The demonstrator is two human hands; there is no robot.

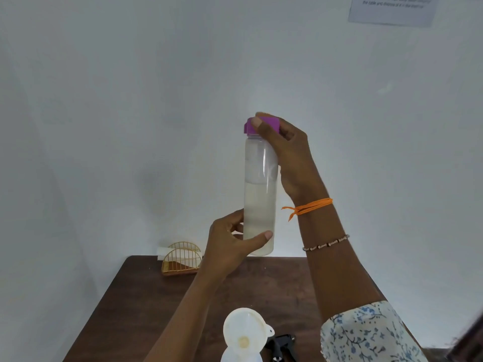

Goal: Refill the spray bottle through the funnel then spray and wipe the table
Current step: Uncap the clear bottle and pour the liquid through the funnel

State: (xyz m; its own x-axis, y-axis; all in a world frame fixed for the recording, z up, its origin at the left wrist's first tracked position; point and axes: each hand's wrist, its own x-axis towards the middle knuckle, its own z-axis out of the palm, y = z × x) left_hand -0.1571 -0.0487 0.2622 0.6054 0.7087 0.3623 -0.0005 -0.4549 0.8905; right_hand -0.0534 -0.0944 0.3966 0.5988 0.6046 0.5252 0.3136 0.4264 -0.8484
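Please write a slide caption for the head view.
Hands hold water bottle upright, gripping its purple cap.

Brown table (146, 304) — napkin holder (182, 259), sprayer head (281, 344)

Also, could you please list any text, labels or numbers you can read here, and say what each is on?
Paper sheet on the wall, top right: two lines of print, too blurred to read.
Bottle and its purple cap: no label or text visible.
Funnel: none visible.
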